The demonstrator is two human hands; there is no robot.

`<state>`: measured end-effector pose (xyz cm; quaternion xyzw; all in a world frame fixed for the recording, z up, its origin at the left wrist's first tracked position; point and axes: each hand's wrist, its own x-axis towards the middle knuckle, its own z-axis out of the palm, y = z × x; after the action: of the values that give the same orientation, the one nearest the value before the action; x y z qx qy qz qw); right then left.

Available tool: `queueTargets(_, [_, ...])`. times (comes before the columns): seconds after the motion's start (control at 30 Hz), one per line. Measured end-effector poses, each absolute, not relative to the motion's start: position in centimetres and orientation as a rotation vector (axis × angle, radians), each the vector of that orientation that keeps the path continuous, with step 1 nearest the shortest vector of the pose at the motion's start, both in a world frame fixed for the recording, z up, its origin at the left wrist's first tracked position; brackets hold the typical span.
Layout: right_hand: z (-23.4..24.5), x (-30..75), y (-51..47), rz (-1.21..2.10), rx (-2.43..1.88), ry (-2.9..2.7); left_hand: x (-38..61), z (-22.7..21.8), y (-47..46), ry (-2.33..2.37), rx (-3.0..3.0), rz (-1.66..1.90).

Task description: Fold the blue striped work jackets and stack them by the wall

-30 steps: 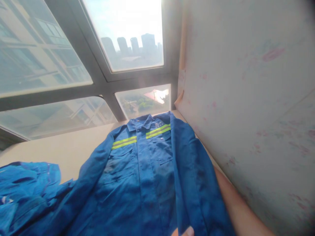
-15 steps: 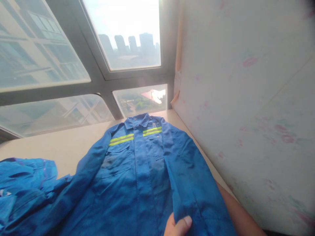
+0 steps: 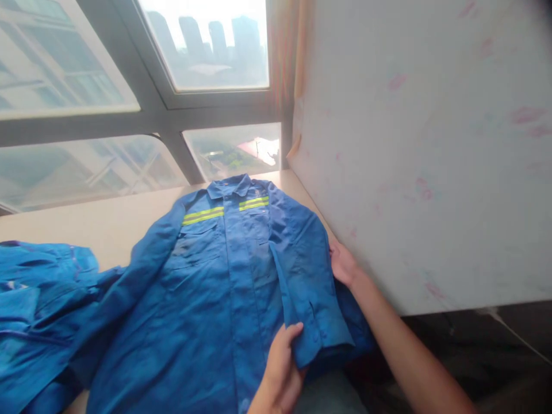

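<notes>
A blue work jacket [image 3: 215, 287] with yellow-green reflective stripes lies front up on a beige table [image 3: 107, 224], collar toward the window. Its right sleeve [image 3: 302, 270] is folded over the body. My left hand [image 3: 282, 362] pinches the cuff end of that sleeve near the bottom. My right hand [image 3: 342, 261] rests against the folded edge at the jacket's right side, its fingers partly hidden under the cloth.
A heap of more blue cloth [image 3: 34, 299] lies at the table's left. A white wall [image 3: 409, 144] with faint pink marks stands close on the right. Large windows [image 3: 129, 86] run behind the table. Dark floor shows at lower right.
The view has tipped down. The right sleeve has been folded further across the jacket, and both my hands have come into sight on it.
</notes>
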<state>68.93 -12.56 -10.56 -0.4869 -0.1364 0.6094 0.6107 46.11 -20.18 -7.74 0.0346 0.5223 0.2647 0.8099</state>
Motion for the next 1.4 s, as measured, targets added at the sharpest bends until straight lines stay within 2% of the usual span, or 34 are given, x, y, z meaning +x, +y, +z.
queueTargets(0.27, [-9.9, 66.4, -25.3, 1.393, -1.544, -0.539, 47.8, -7.9, -21.2, 0.954, 0.293, 0.533])
queueTargets(0.47, [-11.4, 68.4, -26.6, 0.813, -1.777, -0.902, 48.1, -9.5, -23.0, 0.835, 0.597, 0.265])
queueTargets(0.67, [-13.4, 69.5, -27.7, 0.472, -2.071, -1.230, 45.5, -10.6, -23.2, 0.922, 0.992, 0.090])
queueTargets(0.8, [-12.6, 67.8, -26.9, 0.159, -2.032, -1.407, 44.1, -9.2, -22.2, 1.012, 1.571, 0.201])
queueTargets(0.93, [-11.3, 66.0, -24.2, 0.205, -1.826, -1.624, 45.1, -7.4, -21.4, 0.971, 2.105, 0.448])
queueTargets(1.07, [-12.6, 65.8, -21.9, 0.264, -1.752, -1.716, 46.5, -8.6, -22.1, 0.812, 2.442, 0.381])
queueTargets(1.27, [-15.7, 65.8, -21.5, 0.082, -1.916, -1.730, 45.6, -13.1, -23.4, 0.732, 2.596, 0.303])
queueTargets(1.4, [-14.4, 65.8, -20.9, 0.042, -2.025, -1.807, 45.4, -12.4, -22.7, 0.692, 2.539, 0.310])
